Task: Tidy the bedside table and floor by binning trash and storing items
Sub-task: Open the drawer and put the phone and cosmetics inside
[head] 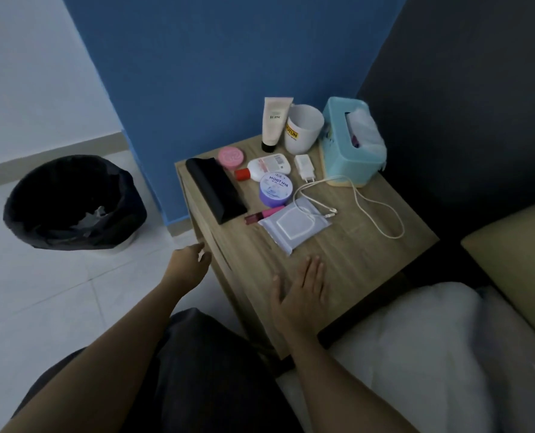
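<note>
The wooden bedside table (pixel 363 245) carries a black case (pixel 214 189), a pink tin (pixel 231 156), a small white bottle with a red cap (pixel 264 168), a purple jar (pixel 275 189), a pink lipstick (pixel 264 214), a wet-wipe pack (pixel 294 226) and white earphones (pixel 366 201). My right hand (pixel 300 295) lies flat on the bare front of the tabletop, fingers straight. My left hand (pixel 189 260) reaches to the table's left front edge, fingers at the drawer front; what they do there is hidden. The bin with a black liner (pixel 72 201) stands on the floor at left.
At the back of the table stand a beige tube (pixel 274 121), a white cup (pixel 302 128), a white charger (pixel 303 166) and a teal tissue box (pixel 350 142). A blue wall is behind. A bed with a white pillow (pixel 441 339) is at right, pale floor tiles at left.
</note>
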